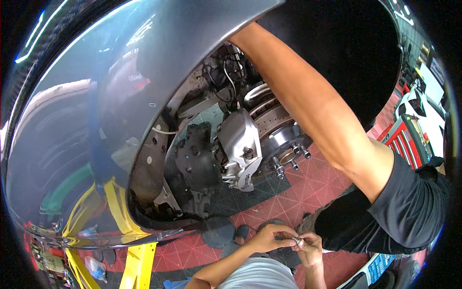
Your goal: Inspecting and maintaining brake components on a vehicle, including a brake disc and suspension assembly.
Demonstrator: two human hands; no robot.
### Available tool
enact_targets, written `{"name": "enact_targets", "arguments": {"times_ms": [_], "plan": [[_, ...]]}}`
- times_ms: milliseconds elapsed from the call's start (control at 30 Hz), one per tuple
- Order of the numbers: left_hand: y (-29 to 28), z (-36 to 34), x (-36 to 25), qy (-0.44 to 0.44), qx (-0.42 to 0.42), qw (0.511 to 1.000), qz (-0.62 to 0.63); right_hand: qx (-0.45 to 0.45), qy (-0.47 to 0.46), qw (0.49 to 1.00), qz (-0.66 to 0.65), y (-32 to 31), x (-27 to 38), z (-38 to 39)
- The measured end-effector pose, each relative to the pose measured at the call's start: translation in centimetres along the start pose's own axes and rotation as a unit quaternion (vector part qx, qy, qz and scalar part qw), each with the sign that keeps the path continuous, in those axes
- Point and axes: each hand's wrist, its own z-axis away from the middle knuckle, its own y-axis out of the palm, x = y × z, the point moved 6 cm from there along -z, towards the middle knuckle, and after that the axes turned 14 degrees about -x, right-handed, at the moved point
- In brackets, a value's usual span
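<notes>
Low in the picture, in front of my grey shirt, both my hands meet around a small silvery metal piece [298, 241]. My left hand [273, 238] pinches it between thumb and fingertips. Curled fingers of my right hand [311, 246] hold it from the other side. The piece is too small to name more exactly. Ahead is a car's open wheel well with a silver brake caliper [240, 139], a brake disc [272, 118] and a hub with protruding studs [279, 168]. Neither hand touches these parts.
A co-worker's bare arm [317, 106] in a black sleeve [409, 207] reaches across into the wheel well; that hand is hidden behind the grey fender [144, 72]. Yellow metal supports [139, 262] stand at lower left. A red tool cabinet [404, 142] stands right, on red-and-black floor tiles [327, 178].
</notes>
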Motion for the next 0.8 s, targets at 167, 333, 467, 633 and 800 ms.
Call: {"name": "enact_targets", "arguments": {"times_ms": [167, 333, 467, 633, 800], "plan": [[0.1, 0.2, -2.2, 0.091, -0.034, 0.992, -0.08, -0.005, 0.043, 0.998, -0.037, 0.2, -0.3, -0.2], [0.1, 0.3, -4.2, 0.172, -0.067, 0.973, -0.142, -0.027, 0.071, 0.995, -0.068, 0.1, -0.7, -0.5], [0.1, 0.4, -4.7, 0.198, -0.087, 0.963, -0.16, -0.011, 0.069, 0.996, -0.062, 0.5, -0.7, -0.6], [0.2, 0.5, -4.2, 0.184, -0.092, 0.964, -0.169, -0.005, 0.093, 0.99, -0.105, 0.6, -0.8, -0.5], [0.4, 0.5, -4.2, 0.197, -0.093, 0.961, -0.173, 0.009, 0.099, 0.988, -0.116, 0.5, -0.7, -0.3]]}}
